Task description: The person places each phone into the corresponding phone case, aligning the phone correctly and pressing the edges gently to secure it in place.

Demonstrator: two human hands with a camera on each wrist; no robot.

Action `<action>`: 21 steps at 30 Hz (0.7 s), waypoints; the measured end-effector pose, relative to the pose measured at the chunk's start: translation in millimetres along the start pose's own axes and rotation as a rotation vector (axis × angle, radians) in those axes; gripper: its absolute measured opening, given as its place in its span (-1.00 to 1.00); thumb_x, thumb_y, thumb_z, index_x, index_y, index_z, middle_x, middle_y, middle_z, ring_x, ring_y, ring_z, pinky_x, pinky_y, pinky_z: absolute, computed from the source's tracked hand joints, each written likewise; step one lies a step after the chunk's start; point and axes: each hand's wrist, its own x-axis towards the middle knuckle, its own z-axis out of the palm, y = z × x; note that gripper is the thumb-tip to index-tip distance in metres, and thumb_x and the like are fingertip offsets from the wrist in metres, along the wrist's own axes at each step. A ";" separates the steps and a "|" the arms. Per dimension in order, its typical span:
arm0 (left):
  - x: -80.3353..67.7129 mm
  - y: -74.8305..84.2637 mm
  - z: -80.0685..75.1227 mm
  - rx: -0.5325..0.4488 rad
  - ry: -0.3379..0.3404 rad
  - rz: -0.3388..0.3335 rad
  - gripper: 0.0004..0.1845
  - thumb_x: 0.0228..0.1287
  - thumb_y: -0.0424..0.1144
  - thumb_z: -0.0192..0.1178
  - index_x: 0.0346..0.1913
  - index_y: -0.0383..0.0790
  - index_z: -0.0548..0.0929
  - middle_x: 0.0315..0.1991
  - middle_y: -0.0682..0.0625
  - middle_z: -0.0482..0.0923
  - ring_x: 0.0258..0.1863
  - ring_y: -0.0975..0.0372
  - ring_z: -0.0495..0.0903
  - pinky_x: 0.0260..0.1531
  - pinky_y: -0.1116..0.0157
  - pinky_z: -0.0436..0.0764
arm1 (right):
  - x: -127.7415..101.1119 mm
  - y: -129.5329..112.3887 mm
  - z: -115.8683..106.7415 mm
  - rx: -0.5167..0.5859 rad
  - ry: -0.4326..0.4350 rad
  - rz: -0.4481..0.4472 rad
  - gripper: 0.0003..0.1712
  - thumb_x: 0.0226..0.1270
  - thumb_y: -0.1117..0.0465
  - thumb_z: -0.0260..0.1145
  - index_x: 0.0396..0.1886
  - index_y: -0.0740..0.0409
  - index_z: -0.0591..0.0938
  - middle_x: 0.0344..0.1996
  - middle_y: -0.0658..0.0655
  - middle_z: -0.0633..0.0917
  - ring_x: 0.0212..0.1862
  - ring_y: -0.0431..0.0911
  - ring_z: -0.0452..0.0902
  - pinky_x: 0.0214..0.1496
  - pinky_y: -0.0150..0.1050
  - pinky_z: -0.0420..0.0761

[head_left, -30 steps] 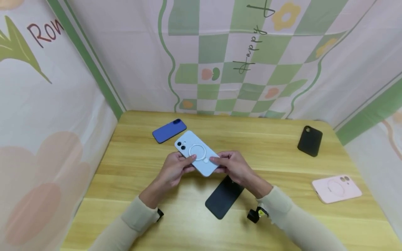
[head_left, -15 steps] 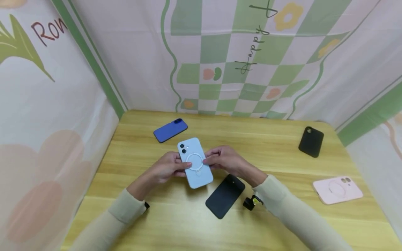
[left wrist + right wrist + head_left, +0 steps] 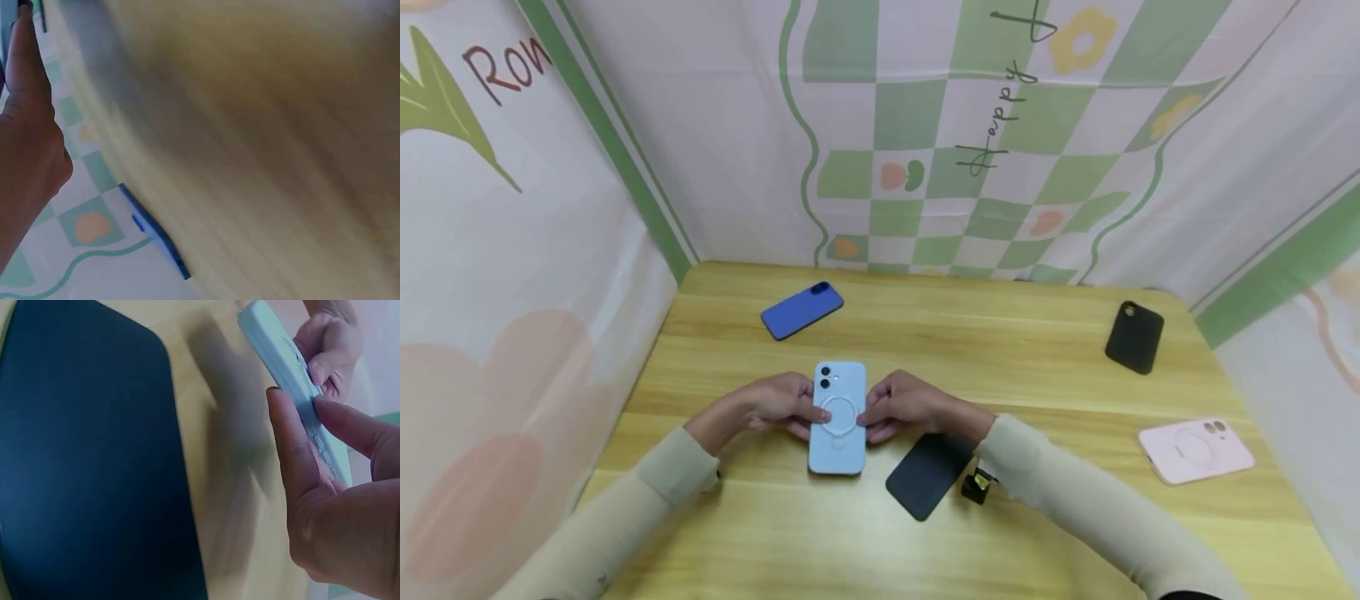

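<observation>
A: Your left hand [image 3: 769, 408] and right hand [image 3: 901, 409] both pinch the light blue phone case [image 3: 837, 418] by its long edges, thumbs on the back with the ring. It is over the near middle of the wooden table [image 3: 1037, 333], camera cut-outs pointing away from you.

B: And around your hands?

A: A dark case [image 3: 927, 474] lies flat just beside your right wrist. Farther out, a royal blue case [image 3: 801, 310] sits toward the back left, a black case [image 3: 1134, 336] at the back right, and a pink case [image 3: 1196, 450] near the right edge. Cloth walls [image 3: 970, 150] printed with green checks and flowers close in the table on three sides.

B: What do your wrist cameras add?

A: The right one shows the light blue case [image 3: 294, 375] edge-on, tilted off the wood, side buttons visible, your thumb and fingers [image 3: 294, 456] clamped on that edge, and the dark case [image 3: 87, 456] filling the frame's left. The left one is blurred: mostly tabletop, your hand [image 3: 28, 144] at the edge, the royal blue case [image 3: 153, 231] seen edge-on.
</observation>
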 end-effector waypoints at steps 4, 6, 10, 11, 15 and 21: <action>3.4 -5.2 -2.4 0.025 -0.009 -0.041 -0.82 0.51 -0.52 0.19 0.05 -0.59 0.62 -0.11 -0.31 0.78 -0.15 0.00 0.83 -0.03 0.16 0.81 | 2.8 2.1 5.0 -0.031 -0.002 0.040 -0.91 0.43 0.41 0.42 -0.30 0.38 0.74 -0.38 0.30 0.83 -0.39 -0.14 0.79 -0.29 -0.31 0.82; 5.0 -6.6 -2.2 0.042 -0.007 -0.052 -0.82 0.50 -0.53 0.20 0.04 -0.59 0.63 -0.13 -0.30 0.78 -0.17 0.02 0.82 -0.04 0.17 0.82 | 3.0 2.6 6.9 -0.053 0.008 0.049 -0.90 0.43 0.40 0.43 -0.29 0.39 0.75 -0.37 0.33 0.83 -0.41 -0.13 0.79 -0.31 -0.30 0.82; 8.9 -7.6 -0.3 0.090 0.004 -0.067 -0.84 0.49 -0.52 0.23 0.01 -0.56 0.65 -0.16 -0.27 0.78 -0.21 0.06 0.81 -0.09 0.19 0.83 | 2.4 4.7 9.9 -0.114 0.036 0.047 -0.88 0.42 0.39 0.45 -0.32 0.40 0.75 -0.40 0.34 0.82 -0.45 -0.13 0.78 -0.34 -0.27 0.82; 9.8 -7.6 0.2 0.103 0.010 -0.071 -0.85 0.48 -0.51 0.24 0.00 -0.55 0.66 -0.17 -0.27 0.78 -0.22 0.07 0.81 -0.11 0.20 0.83 | 2.3 5.5 10.6 -0.128 0.042 0.043 -0.88 0.42 0.39 0.45 -0.32 0.41 0.75 -0.41 0.33 0.82 -0.46 -0.13 0.77 -0.34 -0.26 0.82; 12.0 -8.0 0.6 0.134 0.027 -0.092 -0.86 0.48 -0.50 0.25 -0.01 -0.52 0.67 -0.16 -0.26 0.78 -0.22 0.08 0.81 -0.15 0.22 0.83 | 2.6 7.1 13.8 -0.182 0.059 0.034 -0.86 0.42 0.37 0.45 -0.35 0.37 0.75 -0.44 0.31 0.81 -0.47 -0.13 0.76 -0.34 -0.22 0.83; 10.5 -6.2 1.3 0.220 0.069 -0.082 -0.88 0.47 -0.43 0.31 -0.06 -0.46 0.69 -0.23 -0.21 0.78 -0.35 0.17 0.78 -0.28 0.30 0.83 | 2.1 6.1 15.4 -0.290 0.085 0.021 -0.81 0.45 0.29 0.45 -0.36 0.34 0.76 -0.46 0.27 0.81 -0.49 -0.13 0.74 -0.41 -0.25 0.80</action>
